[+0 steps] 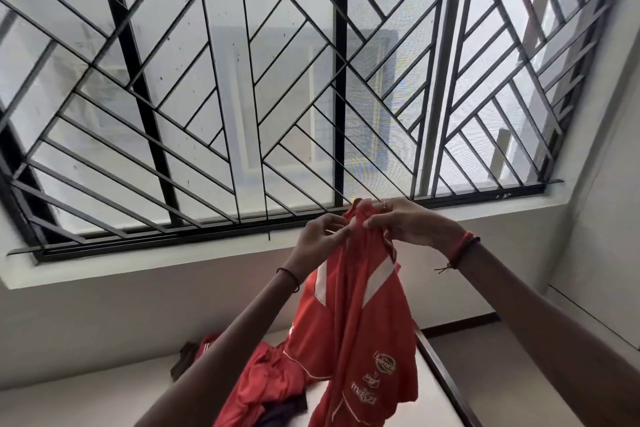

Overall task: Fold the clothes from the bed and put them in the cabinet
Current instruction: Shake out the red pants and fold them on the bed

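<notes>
Both hands are raised before the window (277, 80); left hand (320, 236) and right hand (408, 224) pinch the top of a red shirt (356, 322), which hangs below them over the bed (104, 392); more clothes (263, 381) lie there.

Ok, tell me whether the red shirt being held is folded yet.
Unfolded: red shirt hangs loose, crumpled, pinched at its top by left hand and right hand.

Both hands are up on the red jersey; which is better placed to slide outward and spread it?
Probably the left hand: it only pinches the edge of the red white-striped fabric jersey with fingertips, while the right hand grips the bunched top, so the right can anchor the hanging cloth.
</notes>
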Tool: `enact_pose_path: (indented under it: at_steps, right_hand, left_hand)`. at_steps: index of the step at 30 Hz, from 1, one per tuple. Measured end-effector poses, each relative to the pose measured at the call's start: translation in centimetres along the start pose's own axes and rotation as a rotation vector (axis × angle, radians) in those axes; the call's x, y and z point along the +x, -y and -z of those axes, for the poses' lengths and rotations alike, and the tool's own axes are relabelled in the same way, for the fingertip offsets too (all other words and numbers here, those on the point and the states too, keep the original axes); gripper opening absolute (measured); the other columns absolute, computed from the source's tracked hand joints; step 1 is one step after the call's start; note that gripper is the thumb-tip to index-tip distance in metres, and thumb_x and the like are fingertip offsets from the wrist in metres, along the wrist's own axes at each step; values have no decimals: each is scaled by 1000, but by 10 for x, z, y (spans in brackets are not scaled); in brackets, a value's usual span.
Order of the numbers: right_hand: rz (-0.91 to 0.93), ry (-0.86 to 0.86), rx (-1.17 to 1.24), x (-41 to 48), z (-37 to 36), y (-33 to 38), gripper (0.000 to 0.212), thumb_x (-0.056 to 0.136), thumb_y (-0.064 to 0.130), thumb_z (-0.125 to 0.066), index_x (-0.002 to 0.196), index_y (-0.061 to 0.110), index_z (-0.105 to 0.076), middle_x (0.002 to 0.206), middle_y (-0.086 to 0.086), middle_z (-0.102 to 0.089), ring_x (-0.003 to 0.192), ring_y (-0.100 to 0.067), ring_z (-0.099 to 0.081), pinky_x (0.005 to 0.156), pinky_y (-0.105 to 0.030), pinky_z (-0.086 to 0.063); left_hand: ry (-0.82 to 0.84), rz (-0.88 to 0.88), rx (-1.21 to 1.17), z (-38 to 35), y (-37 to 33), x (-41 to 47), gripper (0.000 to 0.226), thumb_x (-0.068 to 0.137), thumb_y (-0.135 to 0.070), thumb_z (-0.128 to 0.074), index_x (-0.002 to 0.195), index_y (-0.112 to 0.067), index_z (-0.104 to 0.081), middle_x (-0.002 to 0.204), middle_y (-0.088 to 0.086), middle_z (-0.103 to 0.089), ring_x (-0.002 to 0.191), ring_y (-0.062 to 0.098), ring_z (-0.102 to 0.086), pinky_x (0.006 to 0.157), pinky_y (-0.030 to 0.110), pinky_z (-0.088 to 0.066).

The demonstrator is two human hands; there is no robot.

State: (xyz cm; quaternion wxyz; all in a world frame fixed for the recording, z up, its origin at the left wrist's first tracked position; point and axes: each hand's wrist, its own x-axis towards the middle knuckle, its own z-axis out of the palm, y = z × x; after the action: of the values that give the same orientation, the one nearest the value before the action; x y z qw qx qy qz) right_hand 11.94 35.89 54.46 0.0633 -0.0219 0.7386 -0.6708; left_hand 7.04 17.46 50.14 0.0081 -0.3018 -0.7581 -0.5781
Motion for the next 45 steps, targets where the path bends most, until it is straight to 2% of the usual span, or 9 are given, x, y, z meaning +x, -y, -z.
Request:
enact_pose_path:
  at_steps: [6,11,14,16,19,24,29,36,45]
  right_hand:
    - [21,-53,-4,5,-3,-7,36,82,-6,-62,116,-16,-54,89,-16,-60,57,-7,-59,43,-13,-43]
    - [49,-72,25,10,-3,-13,66,50,23,-89,106,-3,-65,104,-22,-62,77,-22,-57,59,-20,-44]
    - [37,-55,29,4,-11,-8,46,67,17,-82,108,3,-66,102,-18,-62,74,-16,-57,57,-20,-40]
    - [24,-84,-20,0,-14,-5,19,85,11,-66,104,16,-66,90,-4,-62,59,-1,-54,44,-11,-35]
    - [41,-102,-145,-3,-19,-5,11,94,20,-56,98,28,-62,82,4,-59,56,2,-48,44,-11,-33]
    - [101,-33,-52,1,-25,-6,17,96,6,-50,101,18,-60,94,-5,-64,76,-7,-63,65,-13,-51]
    - [50,9,56,2,-29,-6,15,96,3,-48,108,6,-56,90,-7,-65,66,-3,-65,55,-11,-50]
    - [25,180,154,-2,-27,-8,30,84,-13,-55,110,2,-59,95,-11,-71,85,-18,-70,77,-24,-57]
    - [104,9,21,6,-25,-16,30,78,-16,-60,102,1,-65,93,-11,-72,83,-17,-68,82,-24,-56]
  left_hand:
    - [61,139,-203,3,-6,-10,18,88,-16,-64,98,-2,-71,73,-6,-67,65,-5,-56,65,12,-44]
    - [104,270,-326,7,-10,-10,13,87,-22,-64,94,-14,-71,71,-8,-68,65,0,-58,57,10,-44]
    - [75,264,-315,9,-13,-7,9,88,-17,-63,88,-12,-69,58,-12,-65,54,-5,-56,52,7,-43]
    - [70,262,-300,11,-14,-6,8,88,-16,-63,87,-11,-70,60,-11,-65,54,-5,-55,52,7,-42]
    - [65,251,-271,12,-13,-7,15,86,-17,-66,90,-4,-71,71,-1,-66,60,1,-55,53,9,-42]
    - [39,199,-187,14,-11,-9,16,87,-20,-66,85,-6,-71,73,4,-61,63,2,-49,54,12,-36]
    - [18,160,-115,17,-5,-10,16,86,-24,-67,71,-18,-70,72,1,-64,72,8,-50,61,19,-38]
    - [-8,154,-99,19,-5,-12,22,88,-19,-65,98,-1,-71,49,-23,-60,50,-12,-48,53,5,-36]
    - [54,214,-152,18,-9,-12,23,89,-15,-62,101,4,-69,48,-20,-60,49,-13,-49,49,4,-35]
